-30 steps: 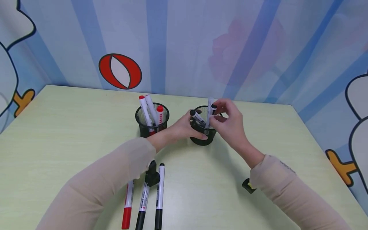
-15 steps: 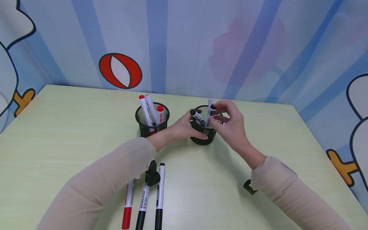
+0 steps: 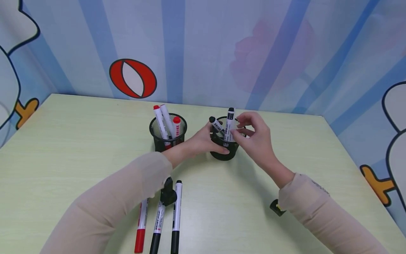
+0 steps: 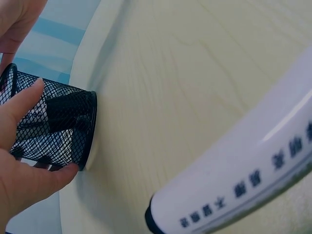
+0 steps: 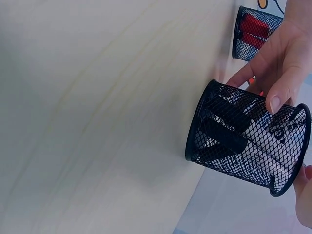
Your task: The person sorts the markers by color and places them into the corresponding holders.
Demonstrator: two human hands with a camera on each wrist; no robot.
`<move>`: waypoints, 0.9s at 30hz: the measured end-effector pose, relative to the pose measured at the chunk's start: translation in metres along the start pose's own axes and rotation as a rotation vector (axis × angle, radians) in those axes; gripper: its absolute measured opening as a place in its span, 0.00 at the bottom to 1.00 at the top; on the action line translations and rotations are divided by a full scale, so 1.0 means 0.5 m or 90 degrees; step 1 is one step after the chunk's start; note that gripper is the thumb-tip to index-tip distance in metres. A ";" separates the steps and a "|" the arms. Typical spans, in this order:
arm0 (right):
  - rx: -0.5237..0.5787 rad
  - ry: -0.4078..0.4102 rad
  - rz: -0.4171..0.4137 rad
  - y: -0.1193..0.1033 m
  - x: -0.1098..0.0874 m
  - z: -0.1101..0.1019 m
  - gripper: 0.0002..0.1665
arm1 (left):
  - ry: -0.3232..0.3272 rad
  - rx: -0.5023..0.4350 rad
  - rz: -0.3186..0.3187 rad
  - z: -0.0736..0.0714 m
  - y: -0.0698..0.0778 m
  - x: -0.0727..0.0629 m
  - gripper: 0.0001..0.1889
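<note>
My left hand (image 3: 203, 141) grips a black mesh pen cup (image 3: 223, 153) from its left side, thumb low across the front. Inside stand markers: a white black-capped marker (image 3: 229, 125), nearly upright, and another black-capped marker (image 3: 216, 124) leaning left. At the cup's right rim is my right hand (image 3: 255, 135), its bent thumb and index finger apart, the thumb tip right beside the upright marker. The left wrist view shows the left hand (image 4: 24, 165) around the mesh cup (image 4: 53, 119). In the right wrist view, part of the right hand (image 5: 305, 200) shows at the rim.
A second mesh cup (image 3: 158, 144) with red-capped markers (image 3: 176, 123) stands to the left, behind my left forearm. Near the front of the table lie a red marker (image 3: 140, 240) and two black markers (image 3: 155, 241). A patterned curtain (image 3: 203, 53) rises behind the table.
The upright black-capped marker has shifted left and back, away from my right fingers, which have loosened from it. The leaning marker's cap has moved slightly up. My left hand keeps its grip.
</note>
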State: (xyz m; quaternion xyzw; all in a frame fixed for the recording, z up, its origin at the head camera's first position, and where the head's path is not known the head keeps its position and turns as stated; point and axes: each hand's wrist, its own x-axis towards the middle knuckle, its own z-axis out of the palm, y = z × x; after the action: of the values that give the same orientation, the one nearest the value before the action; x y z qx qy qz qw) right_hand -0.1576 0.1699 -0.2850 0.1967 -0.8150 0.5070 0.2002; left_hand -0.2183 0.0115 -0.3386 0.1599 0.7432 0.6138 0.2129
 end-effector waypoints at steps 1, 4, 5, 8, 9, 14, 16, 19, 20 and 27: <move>0.000 0.000 0.004 0.000 0.000 -0.001 0.18 | 0.001 -0.001 -0.001 0.000 -0.001 0.000 0.42; 0.008 0.002 0.010 0.012 0.000 -0.002 0.18 | 0.006 -0.002 -0.006 0.002 -0.001 -0.001 0.43; 0.010 0.003 0.013 0.020 0.001 -0.003 0.18 | 0.008 -0.001 -0.008 0.003 -0.001 -0.002 0.43; 0.006 0.003 0.022 0.044 0.002 -0.004 0.19 | 0.013 0.009 -0.011 0.003 0.000 -0.004 0.44; 0.003 0.002 0.026 0.050 0.002 -0.004 0.19 | 0.015 0.013 -0.011 0.003 0.001 -0.005 0.44; -0.007 0.001 0.049 0.057 0.002 -0.007 0.21 | 0.021 0.022 -0.009 0.000 0.000 -0.006 0.43; -0.003 0.001 0.065 0.053 0.001 -0.008 0.21 | 0.019 0.024 -0.008 -0.001 0.000 -0.005 0.43; 0.013 -0.004 0.093 0.046 -0.005 -0.009 0.20 | 0.015 0.024 -0.006 -0.002 0.000 -0.004 0.43; 0.019 -0.005 0.100 0.043 -0.008 -0.008 0.19 | 0.015 0.023 -0.006 -0.002 0.001 -0.005 0.42; 0.063 -0.013 0.116 0.015 -0.049 0.014 0.15 | 0.016 0.037 0.005 -0.004 0.005 -0.004 0.40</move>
State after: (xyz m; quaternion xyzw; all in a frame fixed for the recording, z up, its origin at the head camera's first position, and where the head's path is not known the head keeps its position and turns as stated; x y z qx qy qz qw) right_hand -0.1420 0.1697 -0.3064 0.1366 -0.8057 0.5604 0.1348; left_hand -0.2175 0.0095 -0.3355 0.1612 0.7629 0.5946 0.1961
